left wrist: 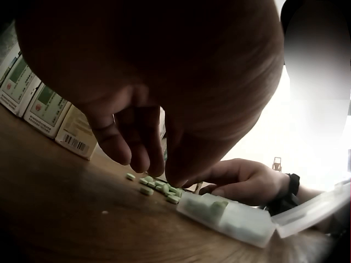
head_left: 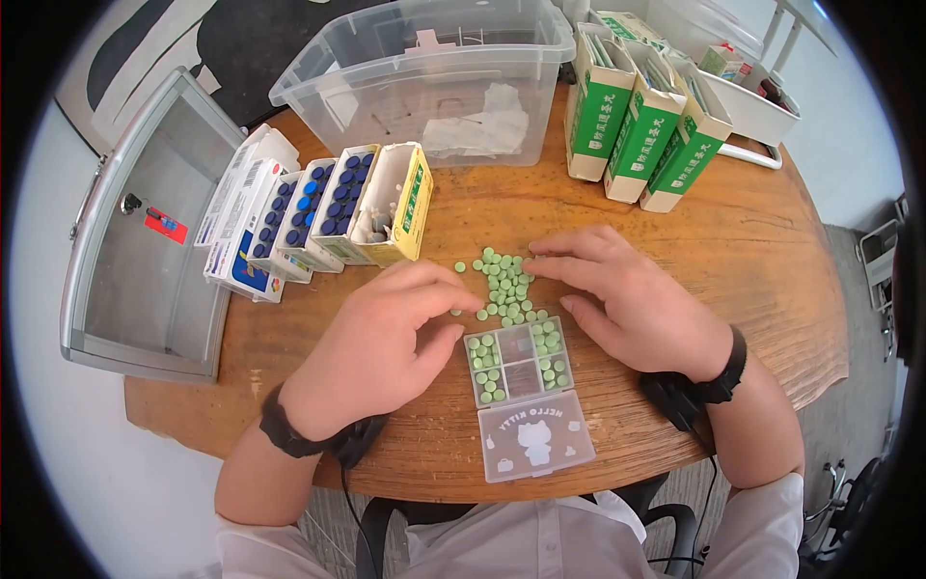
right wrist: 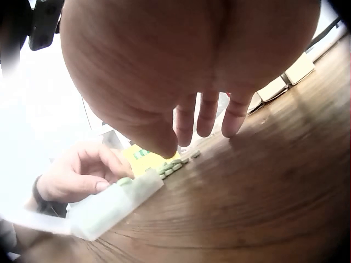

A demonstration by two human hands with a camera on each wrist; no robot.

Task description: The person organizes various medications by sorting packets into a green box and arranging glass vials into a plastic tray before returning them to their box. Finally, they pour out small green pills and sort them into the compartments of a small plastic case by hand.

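Note:
A heap of round green tablets [head_left: 505,280] lies on the wooden table between the two hands. My left hand [head_left: 386,333] is at its left edge, fingers pointing down and the index fingertip right beside a tablet. To the right, my right hand [head_left: 641,304] has its fingers loosely extended, fingertips at the heap's edge. Neither hand shows anything held; the left wrist view has the left fingers just above the tablets [left wrist: 164,187]. Below the heap is a clear pill box [head_left: 522,363], its Hello Kitty lid [head_left: 536,436] folded open toward me. Green tablets fill its left and right compartments; the middle ones are bare.
Left of centre stand cartons of blue-capped bottles [head_left: 301,214] and an open yellow box [head_left: 410,207]. A clear plastic bin [head_left: 424,96] is at the back, with green-and-white boxes [head_left: 637,125] to its right. At far left sits a grey framed case [head_left: 145,241].

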